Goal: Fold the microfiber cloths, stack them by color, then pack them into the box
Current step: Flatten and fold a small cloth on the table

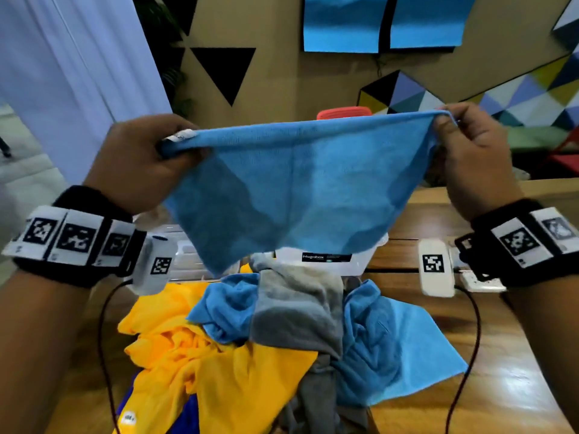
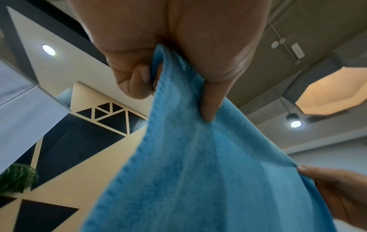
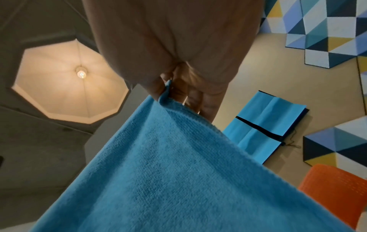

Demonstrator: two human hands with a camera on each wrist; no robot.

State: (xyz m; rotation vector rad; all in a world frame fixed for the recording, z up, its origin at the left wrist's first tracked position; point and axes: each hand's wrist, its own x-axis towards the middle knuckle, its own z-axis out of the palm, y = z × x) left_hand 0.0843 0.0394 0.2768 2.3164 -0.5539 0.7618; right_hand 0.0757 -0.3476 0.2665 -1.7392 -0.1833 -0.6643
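Nearest on the bench [image 1: 488,355] lies a loose heap: yellow cloths [image 1: 219,364], a grey cloth [image 1: 297,311] and more blue cloths [image 1: 391,339], none folded yet. Behind the heap stands the clear box [image 1: 354,261], partly hidden. Above all this, a blue cloth [image 1: 300,189] hangs stretched between both hands. The left hand [image 1: 134,164] pinches one top corner, by a white tag [image 1: 181,135]; the right hand [image 1: 476,158] pinches the other.

To fold it well, I judge the top edge should stay taut and level, so the cloth hangs flat before the corners are brought together or it is laid on a bare part of the bench beside the heap. Its lower edge hangs slanted, lower on the left, so evening it first would help.

The head view alone shows the heap and box. The left wrist view shows the grip itself, thumb [image 2: 210,100] pressed on the cloth's face with curled fingers [image 2: 135,83] behind. The right wrist view shows that corner nipped between fingertips [image 3: 200,102] and thumb.
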